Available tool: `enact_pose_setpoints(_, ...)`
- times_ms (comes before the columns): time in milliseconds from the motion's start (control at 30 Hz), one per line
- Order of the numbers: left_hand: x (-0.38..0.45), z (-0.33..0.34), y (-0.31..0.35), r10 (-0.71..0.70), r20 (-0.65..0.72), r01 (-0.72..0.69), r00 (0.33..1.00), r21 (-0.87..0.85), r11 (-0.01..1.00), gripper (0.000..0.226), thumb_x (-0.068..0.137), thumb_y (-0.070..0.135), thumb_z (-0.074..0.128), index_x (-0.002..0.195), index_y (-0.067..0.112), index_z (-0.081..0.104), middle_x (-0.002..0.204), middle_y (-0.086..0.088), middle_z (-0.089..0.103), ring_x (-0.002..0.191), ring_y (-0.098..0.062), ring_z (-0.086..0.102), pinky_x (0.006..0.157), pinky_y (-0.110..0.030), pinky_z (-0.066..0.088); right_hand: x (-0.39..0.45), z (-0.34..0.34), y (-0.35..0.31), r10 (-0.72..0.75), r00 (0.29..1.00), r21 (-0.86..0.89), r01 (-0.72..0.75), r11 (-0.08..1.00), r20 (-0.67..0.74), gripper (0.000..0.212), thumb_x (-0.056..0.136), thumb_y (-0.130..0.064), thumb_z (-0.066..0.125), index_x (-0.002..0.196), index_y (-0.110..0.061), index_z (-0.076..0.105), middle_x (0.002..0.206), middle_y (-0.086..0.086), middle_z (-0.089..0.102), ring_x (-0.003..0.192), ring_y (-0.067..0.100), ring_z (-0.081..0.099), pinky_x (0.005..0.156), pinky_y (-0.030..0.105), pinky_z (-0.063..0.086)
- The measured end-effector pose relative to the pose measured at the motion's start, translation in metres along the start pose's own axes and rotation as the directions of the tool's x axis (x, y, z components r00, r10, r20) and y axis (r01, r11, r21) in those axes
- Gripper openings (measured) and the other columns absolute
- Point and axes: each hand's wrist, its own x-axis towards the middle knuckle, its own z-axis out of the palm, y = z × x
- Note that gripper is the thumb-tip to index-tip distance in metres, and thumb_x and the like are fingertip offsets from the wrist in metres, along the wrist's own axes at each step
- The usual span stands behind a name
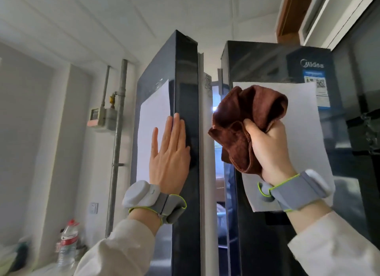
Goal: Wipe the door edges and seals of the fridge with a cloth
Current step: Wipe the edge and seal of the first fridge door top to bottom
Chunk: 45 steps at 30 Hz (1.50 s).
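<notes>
A dark two-door fridge fills the middle of the view. Its left door [185,74] stands ajar, showing its dark edge and the pale seal [205,152] running down beside it. My left hand [169,152] lies flat with straight fingers on the left door's front, near that edge and partly over a white sheet of paper [154,111]. My right hand [267,148] grips a bunched brown cloth [246,115], held up in front of the gap between the doors and the right door [267,58]. Whether the cloth touches the fridge I cannot tell.
A second white sheet [304,119] is stuck on the right door, under a brand label and sticker [314,84]. Pipes [119,132] and a meter box [102,117] run down the left wall. A plastic bottle [67,245] stands on a counter at lower left.
</notes>
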Motion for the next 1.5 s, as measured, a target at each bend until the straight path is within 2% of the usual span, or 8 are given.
enact_pose_setpoints(300, -0.007, -0.012, -0.028, -0.047, 0.051, 0.045, 0.998, 0.046, 0.998, 0.064, 0.095, 0.044, 0.022, 0.147, 0.007, 0.014, 0.154, -0.010, 0.012, 0.143, -0.020, 0.001, 0.114, -0.042, 0.000, 0.041, 0.019, -0.021, -0.146, 0.989, -0.094, 0.143, 0.985, -0.024, 0.026, 0.090, -0.013, 0.059, 0.113, -0.002, 0.062, 0.112, 0.017, 0.065, 0.109, 0.034, 0.058, 0.090, 0.034, 0.045)
enact_pose_setpoints(567, 0.006, -0.046, -0.074, 0.125, -0.018, -0.123, 0.992, 0.072, 0.990, 0.058, 0.098, 0.039, 0.021, 0.146, 0.007, 0.016, 0.153, -0.010, 0.019, 0.142, -0.022, 0.004, 0.114, -0.041, 0.002, 0.071, 0.058, -0.050, -0.375, 0.926, -0.247, 0.353, 0.903, -0.048, 0.032, 0.092, -0.008, 0.051, 0.123, -0.011, 0.059, 0.117, 0.016, 0.063, 0.111, 0.036, 0.054, 0.088, 0.038, 0.042)
enact_pose_setpoints(733, 0.047, -0.046, -0.091, 0.009, 0.008, -0.010, 1.000, 0.058, 0.998, 0.059, 0.096, 0.041, 0.020, 0.143, 0.007, 0.020, 0.151, -0.007, 0.023, 0.140, -0.021, 0.014, 0.115, -0.040, 0.003, 0.085, 0.094, -0.074, -0.466, 0.884, -0.316, 0.435, 0.843, -0.025, 0.034, 0.092, -0.005, 0.048, 0.124, -0.009, 0.055, 0.125, 0.015, 0.050, 0.114, 0.034, 0.049, 0.084, 0.038, 0.041)
enact_pose_setpoints(900, 0.046, -0.047, -0.110, -0.028, -0.025, 0.029, 0.999, 0.050, 0.998, 0.059, 0.095, 0.041, 0.023, 0.146, 0.010, 0.025, 0.152, 0.000, 0.018, 0.140, -0.011, 0.011, 0.115, -0.030, 0.001, 0.084, 0.134, -0.097, -0.633, 0.755, -0.588, 0.593, 0.550, 0.169, 0.055, 0.089, -0.005, 0.045, 0.138, -0.030, 0.040, 0.136, 0.003, 0.037, 0.116, 0.027, 0.039, 0.067, 0.030, 0.034)
enact_pose_setpoints(1067, 0.047, -0.047, -0.105, -0.008, -0.052, 0.012, 0.999, 0.071, 0.997, 0.057, 0.094, 0.040, 0.025, 0.144, 0.012, 0.030, 0.150, -0.004, 0.028, 0.140, -0.021, 0.019, 0.113, -0.039, 0.010, 0.074, 0.161, -0.094, -0.675, 0.624, -0.571, 0.741, 0.353, 0.393, 0.064, 0.088, -0.003, 0.046, 0.144, -0.031, 0.033, 0.146, 0.002, 0.032, 0.116, 0.032, 0.039, 0.080, 0.042, 0.044)
enact_pose_setpoints(1200, 0.047, -0.042, -0.100, 0.019, -0.049, -0.016, 0.999, 0.059, 0.998, 0.055, 0.093, 0.038, 0.028, 0.142, 0.015, 0.034, 0.149, -0.002, 0.032, 0.140, -0.021, 0.021, 0.112, -0.045, 0.014, 0.070, 0.163, -0.085, -0.586, 0.612, -0.404, 0.791, 0.461, 0.531, 0.053, 0.093, -0.032, 0.051, 0.141, -0.042, 0.034, 0.154, -0.005, 0.019, 0.133, 0.032, 0.024, 0.106, 0.049, 0.029)
enact_pose_setpoints(1333, 0.046, -0.040, -0.096, 0.039, -0.040, -0.035, 0.998, 0.081, 0.996, 0.052, 0.092, 0.038, 0.028, 0.140, 0.023, 0.040, 0.148, -0.003, 0.035, 0.140, -0.022, 0.023, 0.113, -0.050, 0.021, 0.075, 0.154, -0.091, -0.417, 0.637, -0.305, 0.719, 0.625, 0.648, 0.039, 0.089, -0.066, 0.037, 0.127, -0.062, 0.040, 0.155, -0.019, 0.010, 0.139, 0.028, 0.009, 0.112, 0.048, 0.015)
enact_pose_setpoints(1500, 0.046, -0.041, -0.096, 0.043, -0.007, -0.042, 0.999, 0.091, 0.995, 0.049, 0.093, 0.039, 0.028, 0.139, 0.028, 0.041, 0.149, -0.004, 0.035, 0.140, -0.022, 0.023, 0.113, -0.049, 0.018, 0.083, 0.159, -0.089, -0.540, 0.598, -0.418, 0.801, 0.428, 0.592, 0.040, 0.093, -0.046, 0.049, 0.133, -0.046, 0.046, 0.151, -0.013, 0.025, 0.123, 0.034, 0.033, 0.101, 0.050, 0.033)
